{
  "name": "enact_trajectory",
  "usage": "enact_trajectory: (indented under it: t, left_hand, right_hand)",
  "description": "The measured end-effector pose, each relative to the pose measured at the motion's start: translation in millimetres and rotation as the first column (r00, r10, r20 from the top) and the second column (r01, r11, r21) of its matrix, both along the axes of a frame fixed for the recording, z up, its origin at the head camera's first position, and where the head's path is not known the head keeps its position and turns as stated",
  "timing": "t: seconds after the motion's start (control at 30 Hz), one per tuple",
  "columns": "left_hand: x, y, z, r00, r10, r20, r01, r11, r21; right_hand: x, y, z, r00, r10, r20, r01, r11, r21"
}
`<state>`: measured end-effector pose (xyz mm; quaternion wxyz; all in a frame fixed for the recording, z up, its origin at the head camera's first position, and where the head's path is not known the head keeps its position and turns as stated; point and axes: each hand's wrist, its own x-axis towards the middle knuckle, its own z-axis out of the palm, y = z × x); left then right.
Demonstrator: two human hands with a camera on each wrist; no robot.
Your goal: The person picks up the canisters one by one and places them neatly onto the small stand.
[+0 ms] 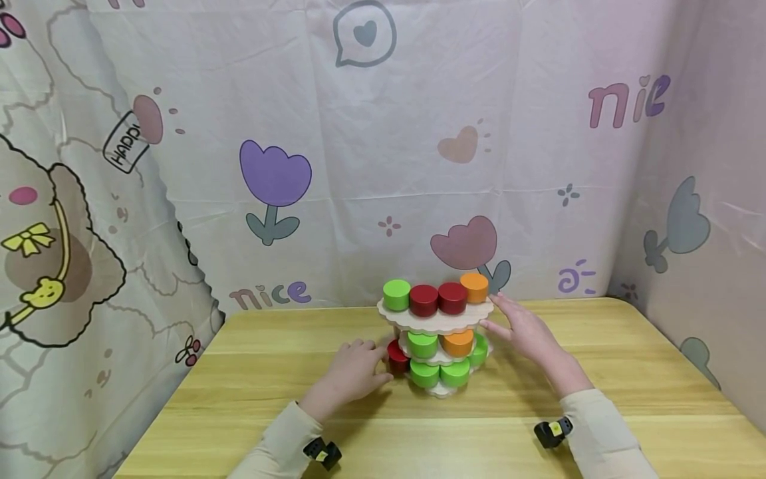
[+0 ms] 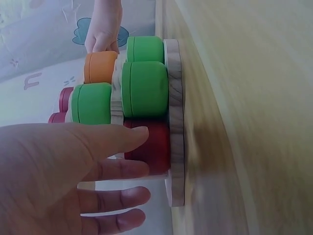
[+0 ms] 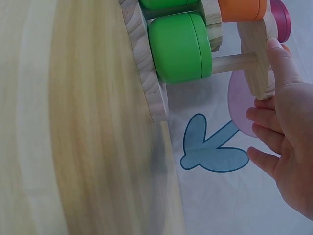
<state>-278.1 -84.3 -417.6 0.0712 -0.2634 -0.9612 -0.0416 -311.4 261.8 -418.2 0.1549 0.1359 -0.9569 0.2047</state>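
A tiered wooden stacking toy (image 1: 439,322) stands on the table, with scalloped boards bearing red, green and orange round blocks. My left hand (image 1: 353,372) is at its left side, beside a red block (image 2: 151,147) on the bottom tier. In the left wrist view the thumb overlaps that block and the other fingers extend nearly straight; contact is hard to tell. My right hand (image 1: 529,332) touches the right rim of the top board (image 3: 257,73) with thumb and fingertips, fingers fairly straight. A green block (image 3: 178,49) sits on the bottom tier below it.
The wooden table (image 1: 269,346) extends around the toy. Behind it hangs a printed cloth (image 1: 371,133) with flowers and hearts, close to the table's back edge. A dark camera is strapped to each wrist.
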Motion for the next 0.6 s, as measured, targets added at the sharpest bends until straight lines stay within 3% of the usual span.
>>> enact_trajectory:
  t: [0.27, 0.6]
  left_hand:
    - [-2.8, -2, -2.7, 1.000, -0.008, 0.012, 0.008, 1.000, 0.002]
    - [-2.5, -14, -0.4, 0.999, -0.006, 0.040, 0.003, 0.998, 0.065]
  right_hand:
    - [-0.9, 0, 0.4, 1.000, 0.004, 0.003, -0.004, 1.000, 0.002]
    - [2.2, 4, -1.6, 1.000, 0.001, 0.026, -0.002, 1.000, 0.019]
